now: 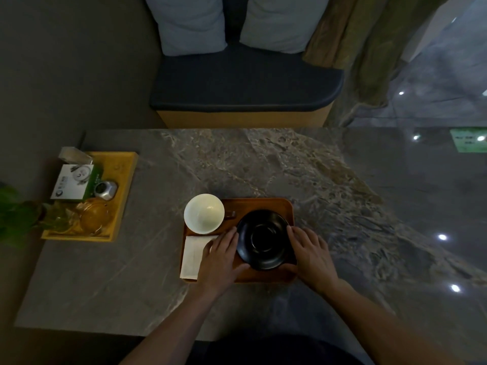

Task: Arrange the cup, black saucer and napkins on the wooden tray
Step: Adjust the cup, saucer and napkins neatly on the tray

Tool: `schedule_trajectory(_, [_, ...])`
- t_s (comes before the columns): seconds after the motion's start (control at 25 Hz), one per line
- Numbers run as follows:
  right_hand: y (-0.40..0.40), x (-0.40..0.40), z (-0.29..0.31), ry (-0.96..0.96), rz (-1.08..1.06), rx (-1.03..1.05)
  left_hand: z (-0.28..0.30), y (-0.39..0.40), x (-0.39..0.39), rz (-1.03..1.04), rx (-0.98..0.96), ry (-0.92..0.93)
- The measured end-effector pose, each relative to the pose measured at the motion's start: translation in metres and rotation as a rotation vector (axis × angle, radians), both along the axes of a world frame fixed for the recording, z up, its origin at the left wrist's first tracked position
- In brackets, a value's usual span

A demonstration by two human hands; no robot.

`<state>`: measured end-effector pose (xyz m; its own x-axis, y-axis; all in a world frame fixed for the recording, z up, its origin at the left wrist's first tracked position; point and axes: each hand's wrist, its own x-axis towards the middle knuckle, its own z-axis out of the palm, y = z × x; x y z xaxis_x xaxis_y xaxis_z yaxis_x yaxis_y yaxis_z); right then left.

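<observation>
The wooden tray [263,204] lies on the stone table in front of me. A white cup [203,213] with a brown handle stands on the tray's far left corner. Folded white napkins [193,254] lie on its near left side, partly under my left hand. The black saucer [263,239] sits on the tray's right half. My left hand [220,255] grips the saucer's left rim, thumb at its near edge. My right hand [311,255] grips its right rim. I cannot tell whether the saucer rests flat or is slightly lifted.
A yellow tray [126,180] at the table's left holds a white-and-green box [73,185], a small metal tin [106,190] and glass teaware [93,216]. A green plant [13,214] stands beside it. A cushioned bench [245,88] faces me beyond the table.
</observation>
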<state>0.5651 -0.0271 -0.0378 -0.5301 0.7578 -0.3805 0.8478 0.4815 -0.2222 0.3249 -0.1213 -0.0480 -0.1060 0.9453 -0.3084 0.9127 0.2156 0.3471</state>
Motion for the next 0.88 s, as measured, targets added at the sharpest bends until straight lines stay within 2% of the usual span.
schedule_trajectory(0.88, [-0.005, -0.008, 0.001, 0.046, -0.050, -0.008, -0.001, -0.003, -0.010, -0.034, 0.045, -0.043])
